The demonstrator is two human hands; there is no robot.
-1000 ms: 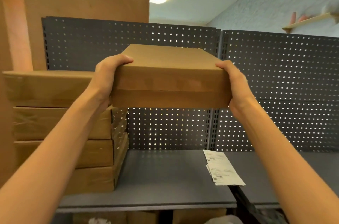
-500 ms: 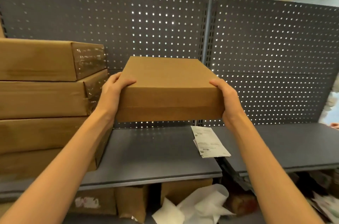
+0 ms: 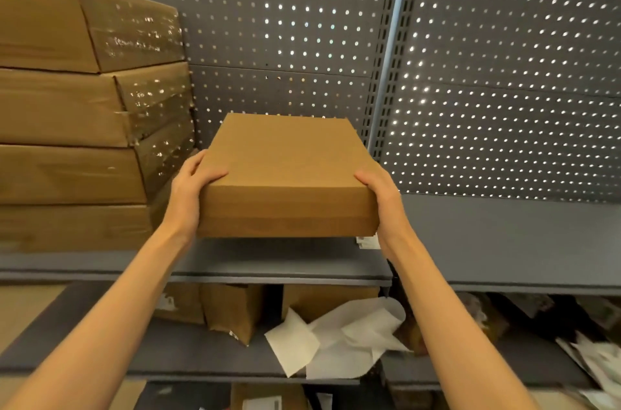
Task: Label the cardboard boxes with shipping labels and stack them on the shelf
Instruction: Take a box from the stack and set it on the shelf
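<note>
A flat plain cardboard box (image 3: 285, 171) is low over the grey shelf (image 3: 279, 261), close against the pegboard back; whether it touches the shelf I cannot tell. My left hand (image 3: 188, 188) grips its near left corner, thumb on top. My right hand (image 3: 383, 198) grips the near right corner the same way. No label shows on the box's top or front face. A corner of the white shipping labels (image 3: 367, 242) peeks out under the box's right front edge; the rest is hidden.
A stack of several plastic-wrapped cardboard boxes (image 3: 84, 114) fills the shelf's left side, beside my left hand. A perforated grey back panel (image 3: 504, 90) stands behind. On the lower shelf lie brown boxes (image 3: 232, 309) and crumpled white paper (image 3: 339, 339).
Both hands have lowered the box from chest height down onto the shelf area, over the labels. The view has tilted down, showing the lower shelf.
</note>
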